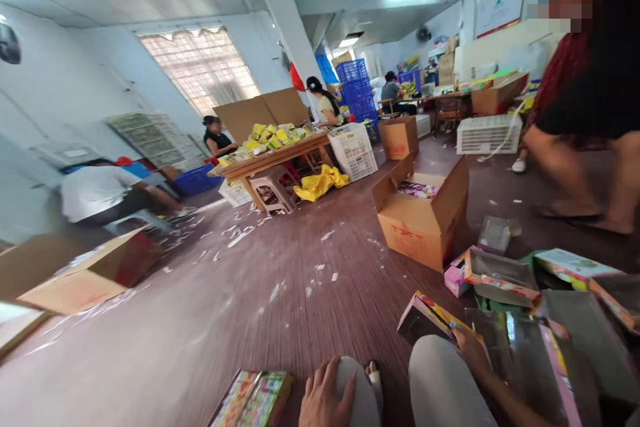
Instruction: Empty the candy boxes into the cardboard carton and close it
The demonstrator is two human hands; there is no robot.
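My left hand (326, 395) lies flat on my left knee with its fingers stretched out, holding nothing. Beside my right knee, my right hand (469, 348) grips the near end of a pink and yellow printed box (431, 313) with a dark side; my knee hides part of it. On the right, a pile of boxes with clear windows (505, 271) reaches close to my right forearm. Left of my left hand, a flat colourful printed pack (254, 399) appears at the bottom edge.
An open carton (413, 227) with pink packs stands ahead; another carton (95, 273) is at left. Paper scraps litter the floor (300, 247). A wooden table (280, 152) bears yellow packs. People sit working further back; one person (590, 127) stands at right, blurred.
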